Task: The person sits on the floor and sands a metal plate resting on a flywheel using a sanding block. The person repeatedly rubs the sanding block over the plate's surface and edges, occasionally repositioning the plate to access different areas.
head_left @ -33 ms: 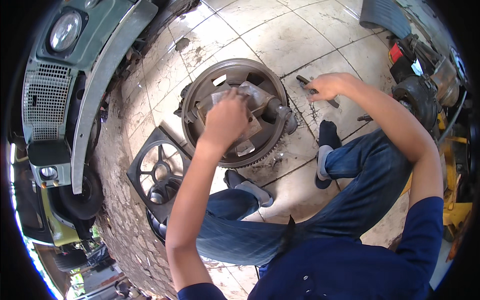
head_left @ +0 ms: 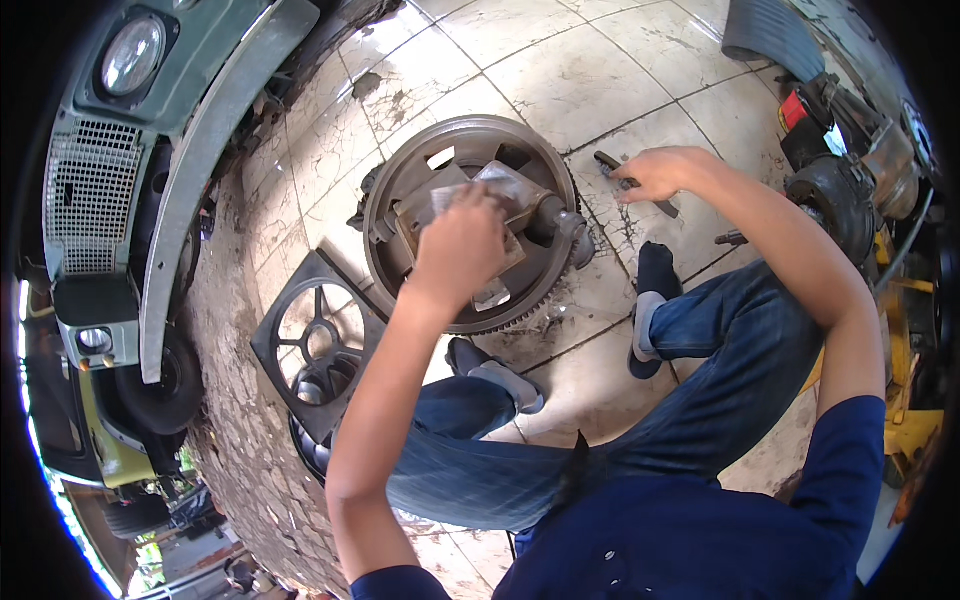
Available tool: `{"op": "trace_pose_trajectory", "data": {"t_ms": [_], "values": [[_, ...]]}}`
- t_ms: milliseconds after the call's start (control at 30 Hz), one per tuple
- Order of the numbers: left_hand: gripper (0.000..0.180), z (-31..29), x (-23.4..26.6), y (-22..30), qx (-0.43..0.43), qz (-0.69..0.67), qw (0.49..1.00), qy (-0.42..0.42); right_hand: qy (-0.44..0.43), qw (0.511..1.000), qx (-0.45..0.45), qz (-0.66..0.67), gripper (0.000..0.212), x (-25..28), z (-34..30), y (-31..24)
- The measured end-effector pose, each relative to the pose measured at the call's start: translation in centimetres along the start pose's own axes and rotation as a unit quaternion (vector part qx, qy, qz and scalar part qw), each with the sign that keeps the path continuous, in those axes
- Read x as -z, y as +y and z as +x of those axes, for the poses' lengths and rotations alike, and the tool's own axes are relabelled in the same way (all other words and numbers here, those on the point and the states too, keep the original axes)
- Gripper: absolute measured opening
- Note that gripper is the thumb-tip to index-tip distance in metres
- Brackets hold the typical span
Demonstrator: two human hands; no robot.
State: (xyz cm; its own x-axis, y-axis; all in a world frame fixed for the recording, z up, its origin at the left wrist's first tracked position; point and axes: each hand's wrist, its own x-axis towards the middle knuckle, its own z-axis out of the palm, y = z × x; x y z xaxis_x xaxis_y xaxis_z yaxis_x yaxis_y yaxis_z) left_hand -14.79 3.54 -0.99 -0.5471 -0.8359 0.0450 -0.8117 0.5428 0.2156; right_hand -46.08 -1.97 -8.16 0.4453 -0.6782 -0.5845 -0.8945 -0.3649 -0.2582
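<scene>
Two hands: left hand (head_left: 462, 245) flat on toothed steel flywheel (head_left: 470, 225), right hand (head_left: 655, 172) curled around dark metal tool (head_left: 632, 184).

One toothed flywheel (head_left: 470, 225) lies at the frame's centre, with one square black grille (head_left: 318, 342) at its lower left. Two hands show, left (head_left: 462, 245) and right (head_left: 655, 172), and two dark shoes (head_left: 655, 270). Upper left stands one green vehicle (head_left: 150, 130), with perhaps a second below it.

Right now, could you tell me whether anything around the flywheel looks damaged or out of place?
The floor tiles around the flywheel are cracked and stained. A black square grille lies on the floor beside it, overhanging the tile edge. The left hand rests on the metal part atop the flywheel; the right hand is on a dark tool.
</scene>
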Motion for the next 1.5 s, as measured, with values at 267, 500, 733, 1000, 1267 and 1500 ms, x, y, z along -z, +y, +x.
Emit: {"op": "trace_pose_trajectory", "data": {"t_ms": [267, 500, 733, 1000, 1267, 1500], "values": [[0.026, -1.6, 6.0, -2.3, -0.09, -0.108, 0.99, 0.027, 0.242, 0.944, 0.139, 0.175, 0.053, 4.3, -2.1, -2.0], [0.025, 0.0, 5.5, -5.7, -0.128, -0.141, 0.971, 0.144, 0.336, 0.906, 0.214, 0.144, 0.077, 5.9, -4.6, -12.8], [0.032, -0.6, 5.1, -5.2, -0.137, -0.261, 0.948, 0.12, 0.431, 0.852, 0.148, 0.259, 0.045, 4.1, -2.7, -14.7], [0.047, -3.5, 1.0, -10.7, 0.045, -0.161, 0.983, 0.071, 0.524, 0.781, 0.339, -0.003, 0.024, 3.0, -3.8, -16.3], [0.043, -4.7, 1.7, -12.2, 0.066, -0.131, 0.988, -0.041, 0.469, 0.798, 0.351, -0.144, 0.026, 1.2, -2.6, -16.1], [0.052, -5.6, 5.2, -12.0, 0.206, -0.155, 0.956, -0.139, 0.486, 0.823, 0.272, -0.109, 0.013, 1.8, -1.7, -12.4]]}}
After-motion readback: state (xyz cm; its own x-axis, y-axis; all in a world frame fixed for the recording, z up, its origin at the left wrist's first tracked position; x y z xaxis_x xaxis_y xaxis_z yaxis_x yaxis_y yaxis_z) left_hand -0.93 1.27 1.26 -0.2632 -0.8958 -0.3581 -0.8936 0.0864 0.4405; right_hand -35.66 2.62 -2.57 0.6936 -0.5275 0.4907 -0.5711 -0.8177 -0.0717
